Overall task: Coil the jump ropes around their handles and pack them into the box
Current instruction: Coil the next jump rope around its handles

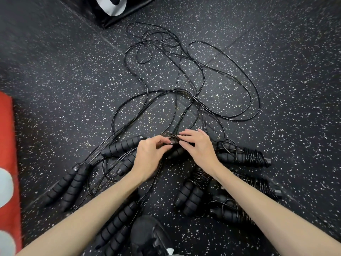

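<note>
1. Black speckled rubber floor (73, 80) is where everything's spread out, and it's kind of a mess of thin black jump rope cords (201, 74) looping all over the middle and far side.
2. Left hand (149, 156) and right hand (199, 146) meet in the center over a black ribbed foam handle pair (177, 151). Both look like they're pinching the cord right at that handle, fingers curled in on it. A few turns of cord sit between the fingertips.
3. Near the left hand there's 1 loose black ribbed handle (122, 145) lying tilted, cord trailing off its end.
4. Further left, a pair of black foam handles (70, 185) lies side by side, cord not wound.
5. Close to the camera, another unwound handle pair (118, 224) sits under the left forearm.
6. On the right side are the coiled bundles: 1 wrapped bundle (247, 156) beside the right hand, plus more wrapped bundles (195, 193) under the right forearm.
7. Red mat with white shapes (7, 163) along the left edge, a black padded block (114, 10) at the top.
8. Can't spot any box from this angle.
</note>
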